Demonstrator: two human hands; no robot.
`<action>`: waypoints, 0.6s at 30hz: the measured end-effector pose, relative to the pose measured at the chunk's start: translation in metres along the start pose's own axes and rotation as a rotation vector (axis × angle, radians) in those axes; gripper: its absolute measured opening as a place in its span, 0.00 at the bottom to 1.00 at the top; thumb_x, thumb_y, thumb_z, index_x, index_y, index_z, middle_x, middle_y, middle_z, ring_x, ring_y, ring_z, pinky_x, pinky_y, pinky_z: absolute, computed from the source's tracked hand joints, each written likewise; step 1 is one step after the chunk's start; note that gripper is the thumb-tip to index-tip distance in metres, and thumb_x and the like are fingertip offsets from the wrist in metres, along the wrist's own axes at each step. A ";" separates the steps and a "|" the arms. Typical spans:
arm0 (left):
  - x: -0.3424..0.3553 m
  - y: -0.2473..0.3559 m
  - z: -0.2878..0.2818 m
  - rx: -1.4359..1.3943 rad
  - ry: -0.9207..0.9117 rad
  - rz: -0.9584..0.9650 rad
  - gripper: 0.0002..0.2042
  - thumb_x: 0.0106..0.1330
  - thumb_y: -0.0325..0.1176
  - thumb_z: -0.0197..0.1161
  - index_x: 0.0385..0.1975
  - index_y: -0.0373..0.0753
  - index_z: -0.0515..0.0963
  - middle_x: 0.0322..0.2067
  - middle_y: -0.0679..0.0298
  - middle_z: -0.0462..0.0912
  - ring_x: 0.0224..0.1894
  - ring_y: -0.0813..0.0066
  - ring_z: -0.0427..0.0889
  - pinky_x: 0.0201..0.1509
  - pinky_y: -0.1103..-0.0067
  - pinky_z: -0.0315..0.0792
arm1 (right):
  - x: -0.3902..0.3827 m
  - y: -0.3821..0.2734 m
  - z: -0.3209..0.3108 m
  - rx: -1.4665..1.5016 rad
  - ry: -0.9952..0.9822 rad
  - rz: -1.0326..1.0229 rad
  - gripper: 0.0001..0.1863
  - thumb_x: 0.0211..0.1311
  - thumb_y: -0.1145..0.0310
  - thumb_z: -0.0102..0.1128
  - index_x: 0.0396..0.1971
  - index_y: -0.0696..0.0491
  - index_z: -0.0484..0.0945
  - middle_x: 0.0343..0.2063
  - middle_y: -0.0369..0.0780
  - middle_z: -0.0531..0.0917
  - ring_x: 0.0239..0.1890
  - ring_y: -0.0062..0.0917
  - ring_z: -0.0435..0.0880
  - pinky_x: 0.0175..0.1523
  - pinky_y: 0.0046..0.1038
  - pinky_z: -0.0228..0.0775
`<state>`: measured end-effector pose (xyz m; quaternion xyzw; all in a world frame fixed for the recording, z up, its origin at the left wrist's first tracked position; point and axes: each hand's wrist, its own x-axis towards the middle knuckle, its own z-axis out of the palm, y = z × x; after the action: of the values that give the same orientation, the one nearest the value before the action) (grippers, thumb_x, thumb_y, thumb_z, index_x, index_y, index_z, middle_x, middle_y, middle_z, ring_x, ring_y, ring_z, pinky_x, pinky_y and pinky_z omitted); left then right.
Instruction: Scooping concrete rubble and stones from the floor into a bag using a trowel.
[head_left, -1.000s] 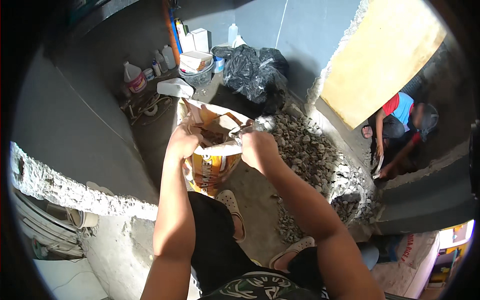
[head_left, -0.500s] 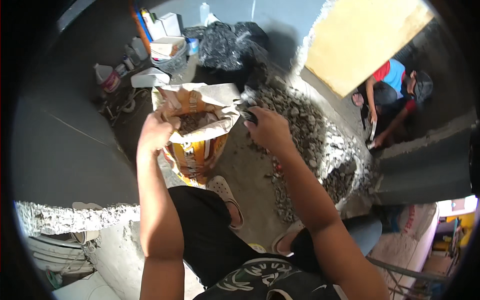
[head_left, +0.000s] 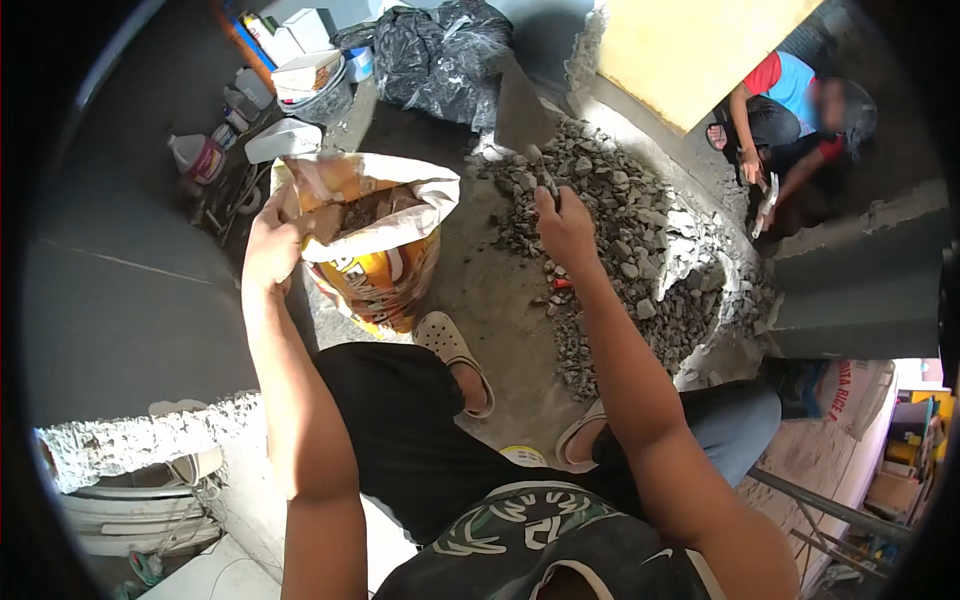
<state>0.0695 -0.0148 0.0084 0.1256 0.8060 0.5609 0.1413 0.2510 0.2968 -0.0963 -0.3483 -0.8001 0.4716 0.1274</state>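
My left hand (head_left: 272, 243) is closed on the rolled rim of an orange and white woven sack (head_left: 375, 285). The sack stands upright with its mouth wide, and rubble shows inside. In my right hand (head_left: 567, 232) is the handle of a trowel (head_left: 524, 112), its grey blade pointing away from me over the far edge of the rubble pile. That pile of broken concrete (head_left: 610, 200) lies on the floor to the right of the sack.
Black plastic bags (head_left: 440, 60) lie beyond the sack. Left of them are a bucket (head_left: 322, 100) and several bottles (head_left: 197, 158). At far right, another person (head_left: 785, 100) crouches with a hammer (head_left: 766, 205). A yellow panel (head_left: 690, 60) stands beyond the pile.
My right hand and the trowel have moved right, from the sack's mouth to over the rubble pile. My left hand still grips the sack rim.
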 end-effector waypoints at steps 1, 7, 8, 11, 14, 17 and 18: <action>-0.001 0.002 0.002 0.027 -0.002 -0.015 0.36 0.54 0.19 0.55 0.68 0.29 0.59 0.58 0.47 0.73 0.55 0.66 0.76 0.59 0.77 0.68 | 0.004 0.019 0.005 0.000 0.010 0.008 0.26 0.69 0.50 0.49 0.47 0.62 0.74 0.38 0.55 0.81 0.43 0.51 0.80 0.49 0.46 0.68; -0.001 0.006 0.004 -0.001 -0.042 -0.002 0.36 0.53 0.18 0.54 0.68 0.27 0.58 0.57 0.45 0.73 0.55 0.64 0.77 0.59 0.76 0.70 | -0.053 0.140 0.084 -0.247 -0.266 0.080 0.30 0.66 0.46 0.52 0.44 0.64 0.78 0.38 0.56 0.83 0.45 0.50 0.82 0.50 0.43 0.72; 0.002 0.000 -0.005 0.008 -0.040 -0.012 0.36 0.53 0.18 0.53 0.68 0.27 0.58 0.59 0.46 0.72 0.57 0.63 0.76 0.61 0.75 0.68 | -0.068 0.141 0.102 -0.230 -0.392 0.155 0.30 0.66 0.46 0.53 0.42 0.64 0.79 0.37 0.56 0.83 0.44 0.51 0.82 0.49 0.43 0.73; 0.011 0.004 0.009 -0.007 -0.085 -0.022 0.35 0.53 0.18 0.52 0.68 0.27 0.59 0.59 0.47 0.72 0.58 0.64 0.75 0.63 0.75 0.66 | -0.087 0.186 0.162 -0.263 -0.372 0.233 0.28 0.64 0.48 0.56 0.37 0.64 0.81 0.35 0.55 0.84 0.41 0.49 0.83 0.47 0.44 0.74; 0.010 0.003 0.004 -0.010 -0.082 -0.053 0.35 0.53 0.18 0.52 0.68 0.27 0.59 0.59 0.48 0.72 0.58 0.65 0.75 0.63 0.75 0.66 | -0.079 0.173 0.180 -0.132 -0.504 0.446 0.27 0.64 0.49 0.56 0.37 0.64 0.81 0.36 0.56 0.83 0.42 0.50 0.83 0.47 0.45 0.74; 0.007 0.002 -0.001 0.042 -0.060 -0.049 0.35 0.54 0.18 0.52 0.68 0.28 0.59 0.59 0.49 0.72 0.59 0.66 0.74 0.64 0.76 0.65 | -0.056 0.180 0.184 0.014 -0.319 0.566 0.27 0.64 0.50 0.55 0.35 0.65 0.81 0.36 0.59 0.82 0.43 0.53 0.82 0.48 0.45 0.74; 0.010 0.005 0.004 0.039 -0.067 -0.047 0.35 0.54 0.18 0.52 0.68 0.28 0.59 0.59 0.49 0.72 0.59 0.66 0.74 0.64 0.76 0.65 | -0.035 0.197 0.176 -0.055 -0.174 0.472 0.29 0.64 0.49 0.54 0.37 0.66 0.80 0.39 0.60 0.82 0.45 0.55 0.81 0.49 0.46 0.72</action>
<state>0.0619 -0.0063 0.0107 0.1282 0.8144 0.5370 0.1788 0.2690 0.2171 -0.3501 -0.4871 -0.7170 0.4944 -0.0650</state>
